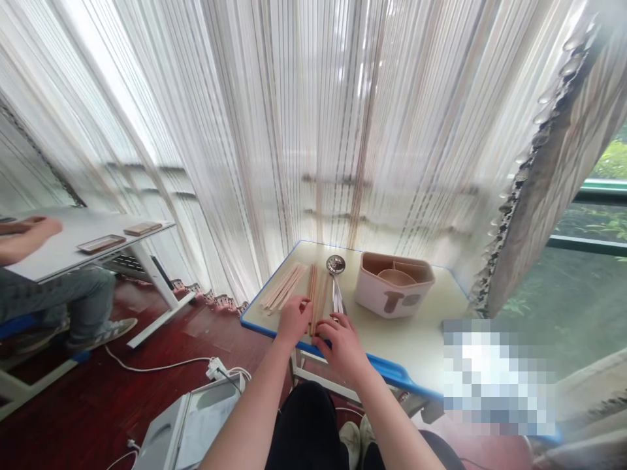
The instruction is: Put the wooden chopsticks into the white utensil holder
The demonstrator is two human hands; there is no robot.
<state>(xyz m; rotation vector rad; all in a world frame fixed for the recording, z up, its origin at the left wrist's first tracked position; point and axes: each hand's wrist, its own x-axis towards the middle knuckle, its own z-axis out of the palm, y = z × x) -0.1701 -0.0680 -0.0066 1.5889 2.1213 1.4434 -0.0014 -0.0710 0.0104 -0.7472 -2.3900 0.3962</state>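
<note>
My left hand is over the table's near edge, its fingers curled together against a few reddish-brown chopsticks. My right hand rests just right of them, fingers apart, touching the near ends of lighter brown chopsticks. Left of my hands lies a spread bundle of pale wooden chopsticks. A metal slotted ladle lies with its bowl away from me; beside its handle are other shiny metal handles, partly covered by my right fingers. A pinkish-white utensil holder with a brown inside stands to the right.
The cream table has a blue rim, with a sheer curtain behind it. At left, another person's hand is over a white table. A power strip and grey case are below. A blurred patch covers the right.
</note>
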